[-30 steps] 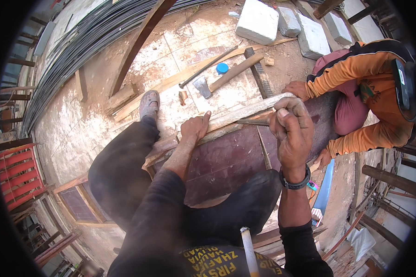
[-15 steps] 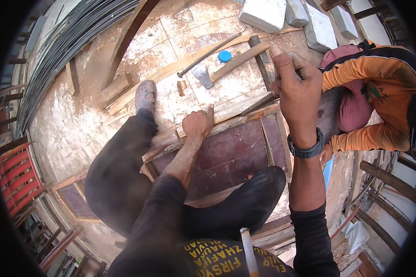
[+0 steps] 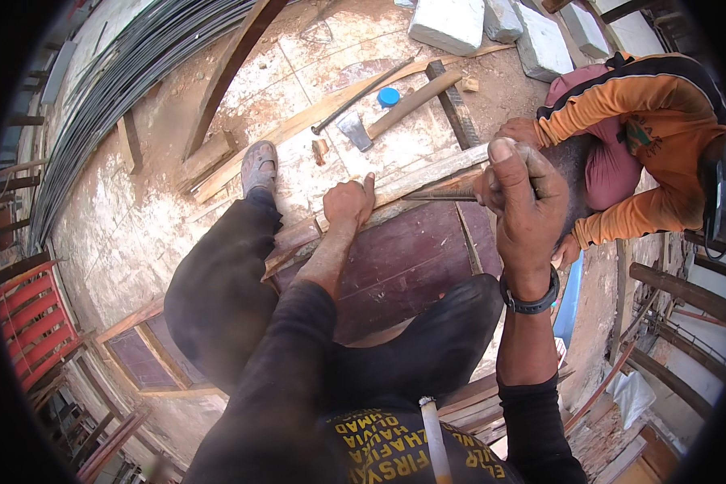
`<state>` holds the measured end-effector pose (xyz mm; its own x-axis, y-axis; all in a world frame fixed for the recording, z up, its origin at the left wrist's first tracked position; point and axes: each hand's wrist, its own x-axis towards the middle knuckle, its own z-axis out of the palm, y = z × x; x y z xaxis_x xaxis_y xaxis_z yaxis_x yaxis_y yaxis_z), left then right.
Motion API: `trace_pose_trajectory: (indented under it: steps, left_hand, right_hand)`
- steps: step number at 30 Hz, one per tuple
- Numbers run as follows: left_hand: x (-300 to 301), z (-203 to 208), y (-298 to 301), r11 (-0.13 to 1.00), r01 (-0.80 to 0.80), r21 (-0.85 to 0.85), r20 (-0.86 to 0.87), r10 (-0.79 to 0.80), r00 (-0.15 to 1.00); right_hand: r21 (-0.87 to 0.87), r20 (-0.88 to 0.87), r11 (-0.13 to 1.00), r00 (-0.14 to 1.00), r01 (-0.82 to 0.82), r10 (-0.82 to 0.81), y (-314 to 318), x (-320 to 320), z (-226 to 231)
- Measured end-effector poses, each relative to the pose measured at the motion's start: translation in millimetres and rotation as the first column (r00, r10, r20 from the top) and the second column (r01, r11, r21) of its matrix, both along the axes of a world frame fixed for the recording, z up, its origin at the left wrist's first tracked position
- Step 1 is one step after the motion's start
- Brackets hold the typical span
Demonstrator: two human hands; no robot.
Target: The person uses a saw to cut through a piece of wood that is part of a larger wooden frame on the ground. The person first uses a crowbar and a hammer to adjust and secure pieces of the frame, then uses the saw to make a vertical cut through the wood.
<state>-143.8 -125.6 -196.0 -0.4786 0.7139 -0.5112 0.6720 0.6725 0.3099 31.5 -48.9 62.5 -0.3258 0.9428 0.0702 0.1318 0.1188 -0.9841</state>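
My left hand is closed over a wooden strip, its thumb pointing away from me along the top. The strip lies on a wood-framed maroon panel. To the right, my right hand, with a dark wristwatch, is raised in a grip. From it a dark tapered blade, like a handsaw's, points left beside the strip; its handle is hidden in my fist. A co-worker's hand rests at the strip's right end, behind my right hand.
A hatchet, a blue cap and a long metal bar lie beyond the strip. White blocks stand far right; dark rods are bundled far left. The orange-sleeved co-worker crouches at right. A cigarette juts in below.
My right hand has come slightly nearer with the blade, which now lies flatter across the view. The co-worker's far hand has come into sight at the strip. My left hand keeps its hold.
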Motion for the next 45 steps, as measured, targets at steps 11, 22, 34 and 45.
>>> trace_pose_trajectory:
  steps: [11, 22, 34, 45]
  left_hand:
    - [2, -2, -2, 0.999, -0.010, -0.032, -0.006, 0.010, 1.000]
    - [5, -5, -1, 0.999, -0.050, 0.019, -0.014, 0.050, 0.999]
    - [12, -5, 0, 1.000, -0.011, 0.001, -0.041, 0.011, 0.999]
    - [6, 8, 6, 0.999, -0.026, -0.025, -0.005, 0.026, 1.000]
  right_hand:
    - [0.038, -0.091, 0.996, 0.993, 0.080, -0.076, -23, 20, -13]
    - [0.147, -0.004, 0.989, 1.000, 0.027, -0.026, 39, -53, -23]
    - [0.223, 0.293, 0.972, 0.956, -0.069, 0.001, 94, -95, -29]
    - [0.083, 0.075, 0.993, 0.993, 0.081, -0.087, 28, 36, 11]
